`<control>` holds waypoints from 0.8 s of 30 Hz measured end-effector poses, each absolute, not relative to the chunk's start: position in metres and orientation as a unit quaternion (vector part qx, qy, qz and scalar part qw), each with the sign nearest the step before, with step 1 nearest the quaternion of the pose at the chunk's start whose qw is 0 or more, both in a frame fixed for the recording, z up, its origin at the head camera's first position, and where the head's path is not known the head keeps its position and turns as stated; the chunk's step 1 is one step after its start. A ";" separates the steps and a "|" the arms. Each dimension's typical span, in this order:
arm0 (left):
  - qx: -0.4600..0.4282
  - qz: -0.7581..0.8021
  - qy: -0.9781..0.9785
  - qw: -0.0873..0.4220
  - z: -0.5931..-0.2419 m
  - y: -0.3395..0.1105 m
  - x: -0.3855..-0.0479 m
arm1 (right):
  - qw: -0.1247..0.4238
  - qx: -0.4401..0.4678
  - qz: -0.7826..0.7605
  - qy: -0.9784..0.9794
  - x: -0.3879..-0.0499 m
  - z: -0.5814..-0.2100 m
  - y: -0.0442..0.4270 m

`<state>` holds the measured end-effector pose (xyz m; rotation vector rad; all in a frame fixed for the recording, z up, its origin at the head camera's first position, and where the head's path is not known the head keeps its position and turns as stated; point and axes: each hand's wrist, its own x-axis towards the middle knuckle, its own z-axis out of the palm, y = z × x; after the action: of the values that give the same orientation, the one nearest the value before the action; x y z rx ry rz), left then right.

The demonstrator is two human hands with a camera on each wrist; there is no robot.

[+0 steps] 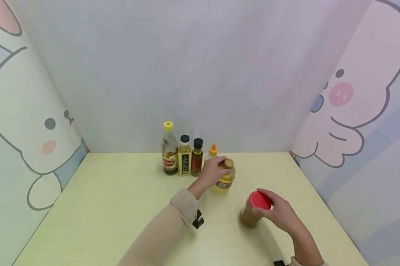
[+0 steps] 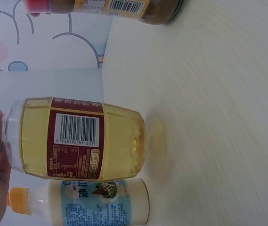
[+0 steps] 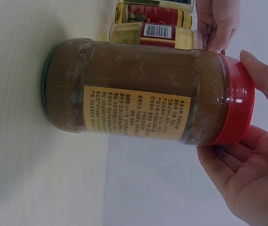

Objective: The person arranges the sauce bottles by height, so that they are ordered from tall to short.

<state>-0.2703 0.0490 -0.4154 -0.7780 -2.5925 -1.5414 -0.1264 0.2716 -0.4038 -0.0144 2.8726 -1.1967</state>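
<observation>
My left hand (image 1: 214, 171) holds a bottle of yellow oil (image 1: 225, 183) by its neck, just below the gold-brown cap (image 1: 228, 163). In the left wrist view this oil bottle (image 2: 35, 136) shows a dark red barcode label, its base at or just above the table. My right hand (image 1: 283, 212) grips the red lid (image 1: 260, 200) of a jar of brown paste (image 1: 249, 216) from above, thumb and fingers around the rim. The jar (image 3: 134, 70) has a yellow printed label, and its base is close to the table; contact cannot be told.
Left of the oil bottle, a row holds a yellow-capped dark sauce bottle (image 1: 169, 159), a green-capped oil bottle (image 1: 185, 159), a black-capped bottle (image 1: 197, 159) and an orange-tipped squeeze bottle (image 1: 213, 149). The pale table (image 1: 120, 199) meets a plain back wall (image 1: 193, 74) and cartoon-printed side walls.
</observation>
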 end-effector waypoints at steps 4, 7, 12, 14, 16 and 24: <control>-0.258 -0.485 -0.835 0.020 -0.418 0.056 -0.275 | 0.010 -0.007 -0.383 0.924 -0.125 -0.404 0.272; -0.258 -0.488 -0.834 0.018 -0.420 0.061 -0.278 | 0.008 -0.008 -0.383 0.924 -0.125 -0.404 0.272; -0.254 -0.490 -0.833 0.012 -0.420 0.066 -0.284 | 0.005 -0.010 -0.384 0.923 -0.126 -0.405 0.272; -0.253 -0.489 -0.835 0.010 -0.419 0.067 -0.286 | 0.005 -0.011 -0.384 0.923 -0.126 -0.405 0.272; -0.251 -0.488 -0.836 0.009 -0.418 0.068 -0.288 | 0.004 -0.012 -0.384 0.923 -0.127 -0.406 0.273; -0.253 -0.473 -0.844 0.019 -0.418 0.072 -0.294 | 0.001 -0.012 -0.388 0.922 -0.128 -0.406 0.272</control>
<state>-0.2943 0.0724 -0.4177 -0.7855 -2.6182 -1.4692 -0.1280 0.2719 -0.4061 -0.0388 2.8942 -1.2186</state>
